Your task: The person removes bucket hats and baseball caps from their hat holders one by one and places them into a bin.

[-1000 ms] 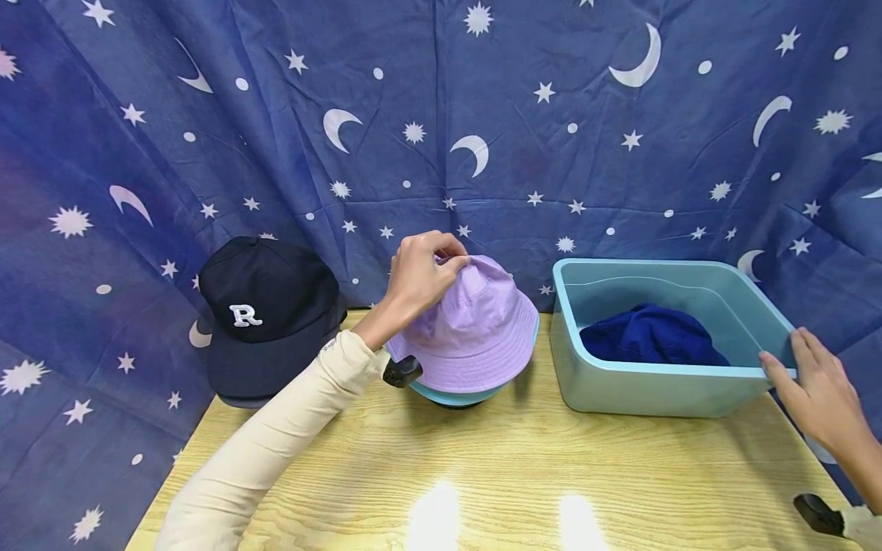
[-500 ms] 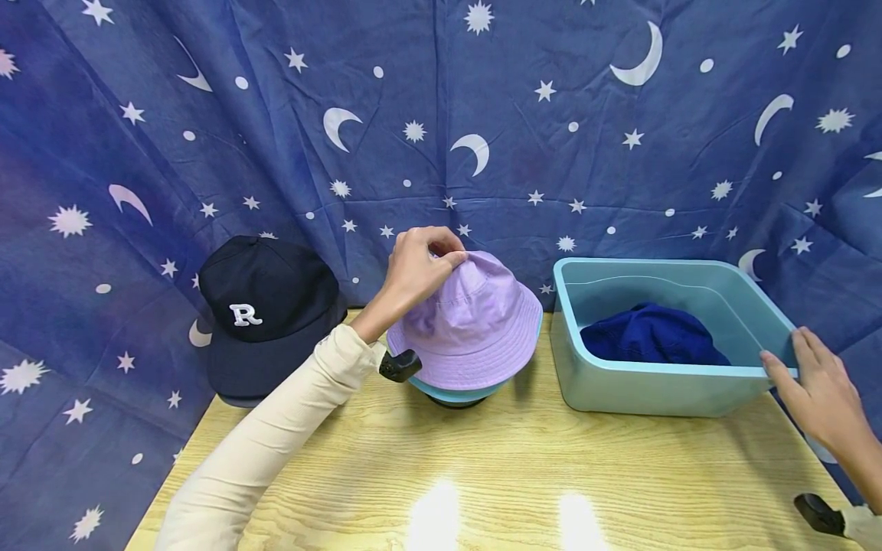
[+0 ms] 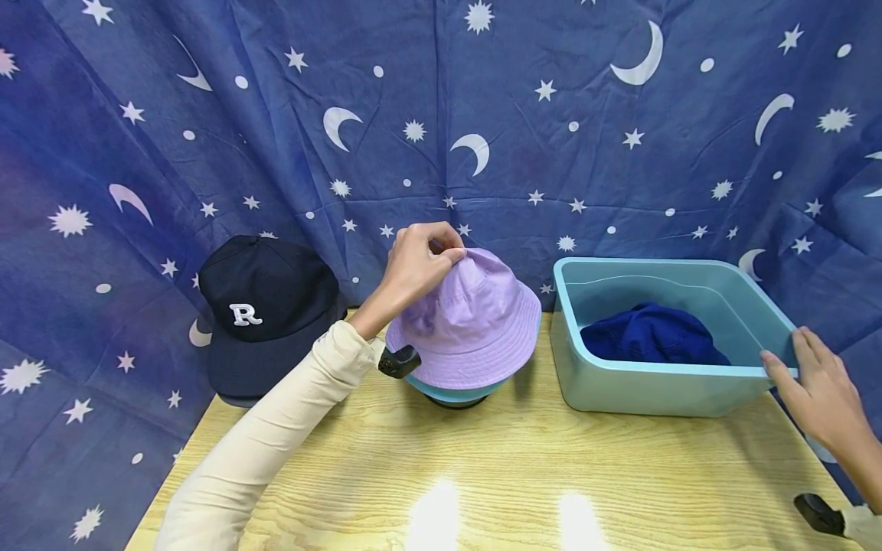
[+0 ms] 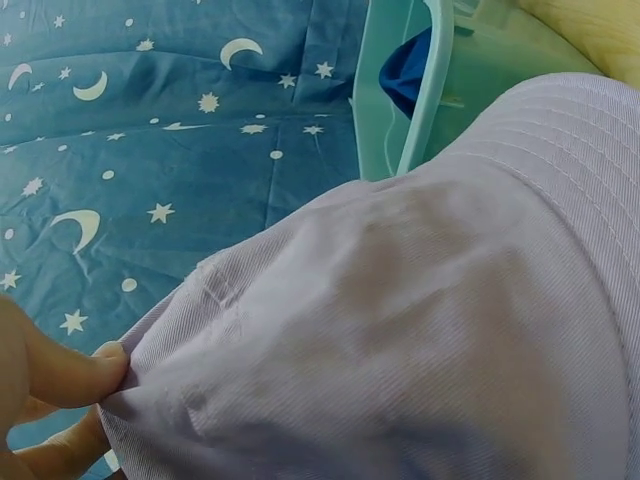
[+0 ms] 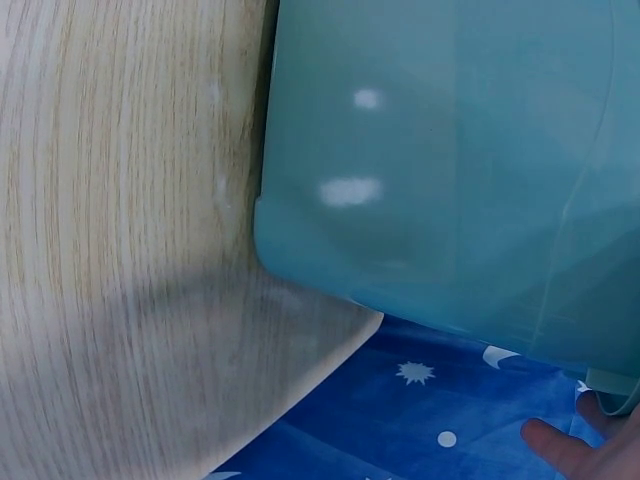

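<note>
My left hand (image 3: 419, 264) pinches the crown of a lilac bucket hat (image 3: 475, 329) between thumb and fingers, pulling the fabric to a peak. In the left wrist view the fingertips (image 4: 108, 368) nip the cloth of the hat (image 4: 380, 310). Beneath its brim shows a light blue brim (image 3: 455, 395), with a dark edge (image 3: 458, 404) under that. My right hand (image 3: 823, 386) holds the front right corner of a light teal plastic bin (image 3: 641, 392), thumb at the front rim and fingers over the side. A crumpled royal blue cloth hat (image 3: 651, 334) lies inside the bin.
A black cap (image 3: 272, 298) with a white R stands on the left of the wooden table (image 3: 524, 459). Behind everything hangs a blue curtain (image 3: 510, 115) with moons and stars. The bin's right end reaches close to the table's right edge.
My left hand has risen slightly, and the lilac hat's crown and brim have shifted up a little with it. The right hand and the bin stay in place.
</note>
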{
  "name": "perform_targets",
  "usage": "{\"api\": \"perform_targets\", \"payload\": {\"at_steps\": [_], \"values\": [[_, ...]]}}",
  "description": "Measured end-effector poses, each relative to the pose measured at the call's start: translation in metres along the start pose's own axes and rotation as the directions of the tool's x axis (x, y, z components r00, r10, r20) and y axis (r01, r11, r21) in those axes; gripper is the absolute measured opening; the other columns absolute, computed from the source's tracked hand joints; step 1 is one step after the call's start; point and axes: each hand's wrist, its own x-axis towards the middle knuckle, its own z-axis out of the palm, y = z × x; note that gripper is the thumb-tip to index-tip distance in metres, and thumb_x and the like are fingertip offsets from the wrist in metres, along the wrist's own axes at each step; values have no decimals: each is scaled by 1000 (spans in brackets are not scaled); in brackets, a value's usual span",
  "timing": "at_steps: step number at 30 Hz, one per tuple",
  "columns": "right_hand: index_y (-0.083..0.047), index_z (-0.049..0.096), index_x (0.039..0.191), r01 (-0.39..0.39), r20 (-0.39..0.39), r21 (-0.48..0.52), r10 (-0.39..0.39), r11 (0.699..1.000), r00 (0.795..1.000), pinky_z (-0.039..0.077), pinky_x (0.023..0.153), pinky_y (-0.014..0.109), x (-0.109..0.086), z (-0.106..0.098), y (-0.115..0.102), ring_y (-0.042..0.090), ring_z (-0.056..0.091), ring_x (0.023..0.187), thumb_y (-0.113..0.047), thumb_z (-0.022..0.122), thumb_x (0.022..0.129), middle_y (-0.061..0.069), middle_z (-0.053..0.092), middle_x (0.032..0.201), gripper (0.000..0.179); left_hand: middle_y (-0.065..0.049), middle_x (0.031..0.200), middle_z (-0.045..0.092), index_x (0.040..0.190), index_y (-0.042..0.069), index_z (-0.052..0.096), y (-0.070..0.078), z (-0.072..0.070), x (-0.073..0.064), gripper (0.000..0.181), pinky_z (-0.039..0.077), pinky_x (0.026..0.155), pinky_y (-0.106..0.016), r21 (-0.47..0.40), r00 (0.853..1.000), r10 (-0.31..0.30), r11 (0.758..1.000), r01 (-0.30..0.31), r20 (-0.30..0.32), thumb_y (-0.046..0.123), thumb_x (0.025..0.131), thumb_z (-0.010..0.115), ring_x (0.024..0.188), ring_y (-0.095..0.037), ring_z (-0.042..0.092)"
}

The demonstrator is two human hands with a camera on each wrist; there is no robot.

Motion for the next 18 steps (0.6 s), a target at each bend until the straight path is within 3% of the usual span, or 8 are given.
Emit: {"api": "perform_targets", "payload": {"at_steps": [6, 18], "values": [[13, 2, 144, 4, -10, -4, -4, 1000, 1000, 2, 103, 68, 1, -1, 0, 55, 2, 134, -40, 33, 100, 35, 0, 149, 76, 11, 76, 64, 78, 23, 67, 8, -4, 2, 6, 43, 70, -36, 30, 1000, -1, 1000, 1, -21, 22, 83, 71, 76, -6, 57], [13, 2, 144, 5, -11, 1, -5, 1000, 1000, 3, 103, 68, 0, 0, 1, 55, 3, 134, -39, 34, 100, 36, 1, 148, 75, 11, 80, 65, 80, 24, 68, 22, -6, 3, 6, 46, 73, -38, 90, 996, 76, 993, -72, -44, 27, 84, 71, 81, -6, 59]]}}
